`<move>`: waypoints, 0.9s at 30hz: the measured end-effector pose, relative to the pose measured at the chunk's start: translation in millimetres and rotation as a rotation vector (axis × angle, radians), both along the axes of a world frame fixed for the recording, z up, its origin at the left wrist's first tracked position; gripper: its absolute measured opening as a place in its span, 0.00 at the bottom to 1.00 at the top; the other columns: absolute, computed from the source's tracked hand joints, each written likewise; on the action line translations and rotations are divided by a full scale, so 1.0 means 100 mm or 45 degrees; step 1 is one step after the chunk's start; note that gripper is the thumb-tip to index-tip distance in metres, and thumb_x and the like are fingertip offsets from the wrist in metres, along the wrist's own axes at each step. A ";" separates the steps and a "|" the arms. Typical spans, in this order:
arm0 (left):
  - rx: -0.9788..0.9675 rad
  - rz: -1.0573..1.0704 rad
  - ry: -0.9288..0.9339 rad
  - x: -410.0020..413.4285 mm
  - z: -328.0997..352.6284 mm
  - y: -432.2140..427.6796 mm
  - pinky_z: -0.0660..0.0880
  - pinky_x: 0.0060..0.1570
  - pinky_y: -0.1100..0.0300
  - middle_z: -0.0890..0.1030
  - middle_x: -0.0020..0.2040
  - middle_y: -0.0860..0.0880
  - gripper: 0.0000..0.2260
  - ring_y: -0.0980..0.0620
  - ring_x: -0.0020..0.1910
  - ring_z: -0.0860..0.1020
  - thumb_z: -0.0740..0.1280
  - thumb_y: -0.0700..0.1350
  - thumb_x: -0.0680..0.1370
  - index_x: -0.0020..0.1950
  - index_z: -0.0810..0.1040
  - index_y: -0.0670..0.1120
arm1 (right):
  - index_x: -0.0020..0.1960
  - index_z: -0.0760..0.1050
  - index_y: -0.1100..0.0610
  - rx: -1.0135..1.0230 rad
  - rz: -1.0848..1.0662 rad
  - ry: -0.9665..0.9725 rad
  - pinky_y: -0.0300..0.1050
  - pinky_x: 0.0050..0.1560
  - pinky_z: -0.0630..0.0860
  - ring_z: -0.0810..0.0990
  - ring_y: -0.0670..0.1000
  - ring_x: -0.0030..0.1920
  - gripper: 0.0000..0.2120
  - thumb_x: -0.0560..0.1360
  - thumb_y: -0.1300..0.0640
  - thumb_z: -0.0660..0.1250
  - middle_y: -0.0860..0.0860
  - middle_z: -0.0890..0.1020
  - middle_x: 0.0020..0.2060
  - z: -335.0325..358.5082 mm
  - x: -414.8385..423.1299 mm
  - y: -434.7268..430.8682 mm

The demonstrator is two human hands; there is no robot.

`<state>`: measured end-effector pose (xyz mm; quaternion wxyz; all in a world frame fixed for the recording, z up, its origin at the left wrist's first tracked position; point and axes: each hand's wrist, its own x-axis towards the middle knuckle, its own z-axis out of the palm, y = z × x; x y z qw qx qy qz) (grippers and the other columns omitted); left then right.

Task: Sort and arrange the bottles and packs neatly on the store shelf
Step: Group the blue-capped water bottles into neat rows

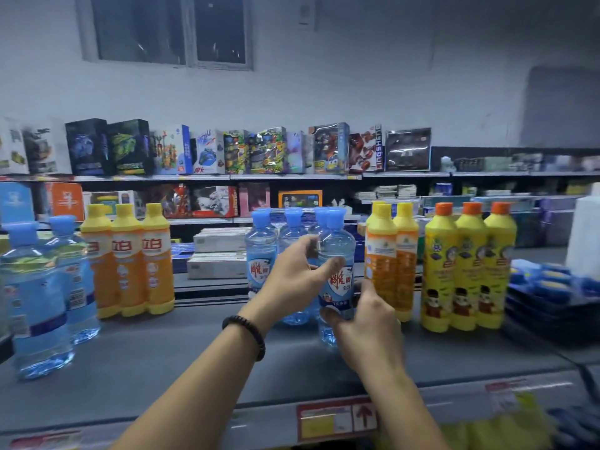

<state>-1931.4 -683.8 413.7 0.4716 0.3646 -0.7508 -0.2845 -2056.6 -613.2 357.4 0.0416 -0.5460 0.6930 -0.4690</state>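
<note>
Blue-capped bottle (336, 274): front of its cluster, mid-shelf (162, 362).
Left hand (292, 280): we've fingers wrapped round its upper body.
Right hand (367, 316): clamped low on it.
Handling: liquid-filled, likely heavy, slick plastic; we'd grip the labelled waist.

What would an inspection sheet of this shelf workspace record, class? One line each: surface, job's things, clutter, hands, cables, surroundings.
Surface: grey shelf, front part bare.
Job's things: clear blue bottle held; blue-capped group behind; orange bottles; yellow bottles.
Clutter: dark blue packs stacked far right.
Hands: left hand and right hand both grip the bottle.
Cables: nothing seen.
Surroundings: toy boxes on the aisle beyond; window above.
</note>
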 end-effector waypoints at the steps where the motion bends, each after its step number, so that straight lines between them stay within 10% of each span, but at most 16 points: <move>1: -0.033 0.027 -0.019 -0.04 0.00 -0.01 0.83 0.57 0.42 0.85 0.57 0.53 0.25 0.50 0.54 0.85 0.75 0.66 0.73 0.64 0.80 0.53 | 0.58 0.71 0.45 0.008 -0.005 0.008 0.53 0.49 0.82 0.84 0.58 0.53 0.22 0.72 0.40 0.78 0.49 0.84 0.53 0.01 -0.04 -0.02; 8: -0.136 0.242 -0.039 -0.09 -0.03 -0.03 0.79 0.43 0.68 0.82 0.53 0.56 0.30 0.62 0.49 0.82 0.79 0.59 0.74 0.72 0.77 0.51 | 0.59 0.70 0.47 0.063 0.006 0.023 0.54 0.50 0.83 0.85 0.57 0.52 0.23 0.73 0.42 0.77 0.49 0.84 0.52 0.00 -0.11 -0.17; 27: -0.126 0.383 -0.400 0.30 -0.25 0.01 0.72 0.39 0.75 0.84 0.47 0.58 0.08 0.64 0.45 0.80 0.73 0.47 0.82 0.61 0.82 0.52 | 0.64 0.68 0.54 0.068 0.007 0.072 0.52 0.54 0.83 0.83 0.59 0.59 0.31 0.72 0.42 0.79 0.55 0.82 0.60 0.00 -0.07 -0.19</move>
